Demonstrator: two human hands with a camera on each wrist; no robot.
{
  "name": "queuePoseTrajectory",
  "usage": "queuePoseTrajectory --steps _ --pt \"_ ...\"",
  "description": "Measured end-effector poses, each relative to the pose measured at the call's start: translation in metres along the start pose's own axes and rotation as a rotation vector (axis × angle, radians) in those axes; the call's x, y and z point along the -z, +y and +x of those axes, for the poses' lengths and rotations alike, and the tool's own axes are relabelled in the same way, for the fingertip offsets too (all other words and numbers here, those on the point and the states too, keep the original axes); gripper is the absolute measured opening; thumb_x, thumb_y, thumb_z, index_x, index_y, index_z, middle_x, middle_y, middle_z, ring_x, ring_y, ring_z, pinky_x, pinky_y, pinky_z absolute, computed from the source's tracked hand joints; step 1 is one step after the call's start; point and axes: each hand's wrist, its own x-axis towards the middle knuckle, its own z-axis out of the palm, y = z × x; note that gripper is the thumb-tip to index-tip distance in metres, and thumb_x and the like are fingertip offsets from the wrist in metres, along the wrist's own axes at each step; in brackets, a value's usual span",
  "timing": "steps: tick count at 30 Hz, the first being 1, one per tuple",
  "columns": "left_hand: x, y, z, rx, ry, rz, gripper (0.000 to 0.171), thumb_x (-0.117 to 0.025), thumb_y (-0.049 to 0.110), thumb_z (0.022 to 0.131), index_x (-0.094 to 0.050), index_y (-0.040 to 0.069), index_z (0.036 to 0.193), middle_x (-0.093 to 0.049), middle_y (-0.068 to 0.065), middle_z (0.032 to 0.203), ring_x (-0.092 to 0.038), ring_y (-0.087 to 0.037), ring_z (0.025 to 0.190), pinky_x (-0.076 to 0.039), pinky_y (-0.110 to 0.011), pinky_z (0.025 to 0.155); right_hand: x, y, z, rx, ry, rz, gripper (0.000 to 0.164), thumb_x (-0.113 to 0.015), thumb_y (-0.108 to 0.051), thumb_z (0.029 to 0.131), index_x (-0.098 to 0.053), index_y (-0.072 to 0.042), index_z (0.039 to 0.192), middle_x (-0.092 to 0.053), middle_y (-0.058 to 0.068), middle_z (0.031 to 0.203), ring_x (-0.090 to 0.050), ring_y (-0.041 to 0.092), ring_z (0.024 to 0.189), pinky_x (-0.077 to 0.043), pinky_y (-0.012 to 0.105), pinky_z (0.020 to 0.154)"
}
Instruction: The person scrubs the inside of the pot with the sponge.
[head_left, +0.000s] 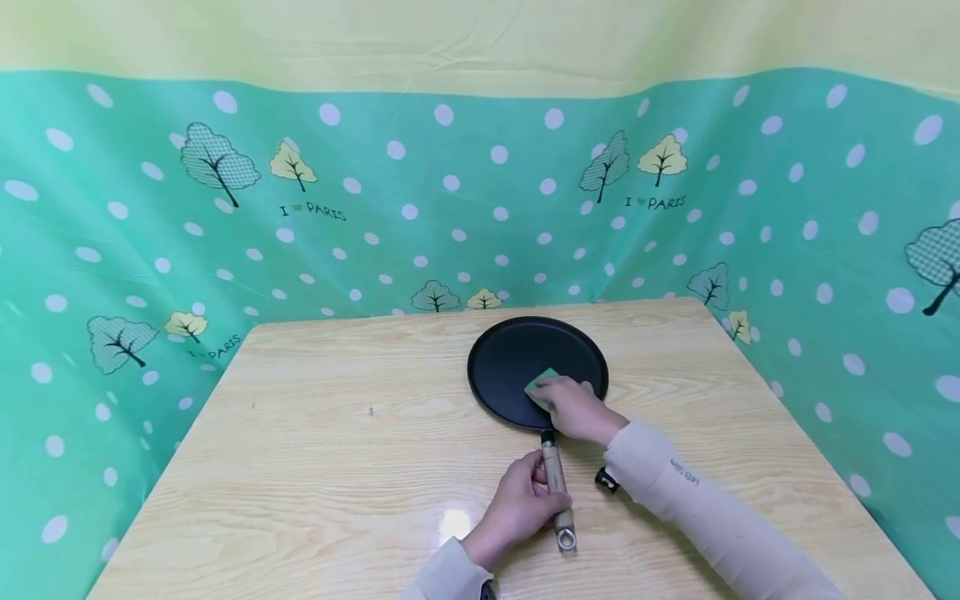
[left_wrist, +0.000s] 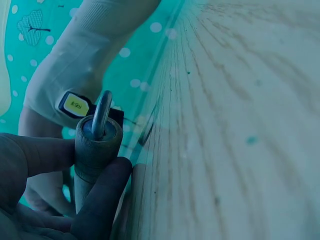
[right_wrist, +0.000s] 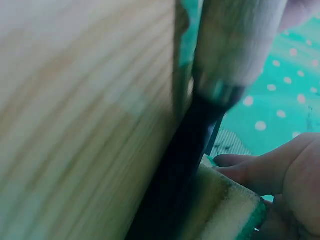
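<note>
A flat black frying pan (head_left: 510,358) lies on the table, its wooden handle (head_left: 553,471) pointing toward the front. My left hand (head_left: 521,496) grips that handle between thumb and fingers; the left wrist view shows the handle's end with its metal hanging ring (left_wrist: 102,115). My right hand (head_left: 573,406) holds a sponge (head_left: 542,385) against the pan's surface, right of the middle. In the right wrist view the sponge (right_wrist: 227,205) shows a pale yellow body with a green layer, pinched by the fingers, partly hidden behind the dark neck of the handle.
The light wooden table (head_left: 337,433) extends around the pan, with its far edge close behind it. A green polka-dot curtain (head_left: 450,208) surrounds the table at the back and sides. A small black strap piece (head_left: 606,480) shows under the right sleeve.
</note>
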Motion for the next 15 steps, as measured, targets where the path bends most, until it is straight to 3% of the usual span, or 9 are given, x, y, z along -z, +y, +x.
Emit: queuePoseTrajectory --steps 9,15 --pt "-0.002 0.0 0.001 -0.003 0.003 -0.014 0.073 -0.076 -0.008 0.081 -0.044 -0.02 0.145 -0.054 -0.009 0.098 -0.055 -0.014 0.076 -0.05 -0.016 0.056 -0.002 -0.01 0.023 0.099 -0.044 0.018 0.049 -0.055 0.012 0.097 -0.066 -0.005 0.141 -0.057 0.02 0.151 -0.049 0.041 0.143 -0.038 0.076 0.109" --pt "-0.001 0.0 0.002 0.01 0.004 -0.018 0.076 -0.076 -0.007 0.081 -0.041 -0.021 0.147 -0.054 -0.009 0.1 -0.056 -0.013 0.077 -0.052 -0.017 0.057 -0.005 0.001 0.06 0.271 -0.093 0.003 0.05 -0.055 0.013 0.099 -0.063 -0.006 0.145 -0.054 0.02 0.153 -0.048 0.04 0.144 -0.04 0.066 0.116"
